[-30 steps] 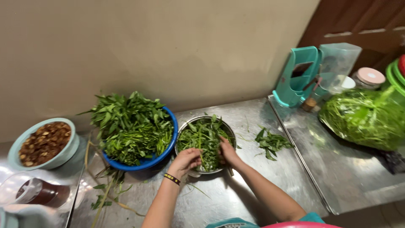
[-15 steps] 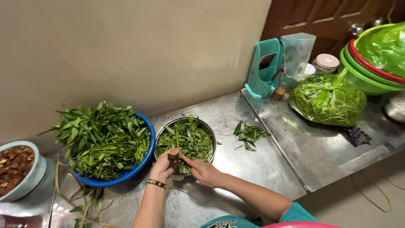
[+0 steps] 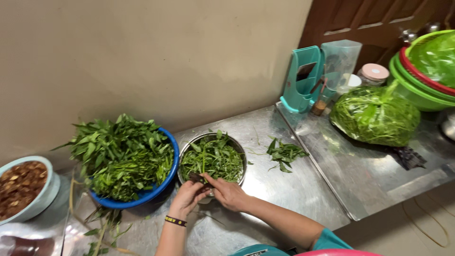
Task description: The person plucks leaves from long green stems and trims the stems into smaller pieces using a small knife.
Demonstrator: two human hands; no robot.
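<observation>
The left hand [image 3: 188,195] and right hand [image 3: 226,192] are seen together at the near rim of a steel bowl [image 3: 239,152], fingers curled and pinched on a green stem [image 3: 203,166] that rises from between them over the cut greens in that bowl. A dark band [image 3: 175,221] is worn on the left wrist. Just to the left, a blue basin [image 3: 147,195] heaped with leafy greens is set on the steel surface [image 3: 279,189]. Farther right, loose leaves [image 3: 284,154] and a bagged bundle of greens [image 3: 374,116] are laid.
</observation>
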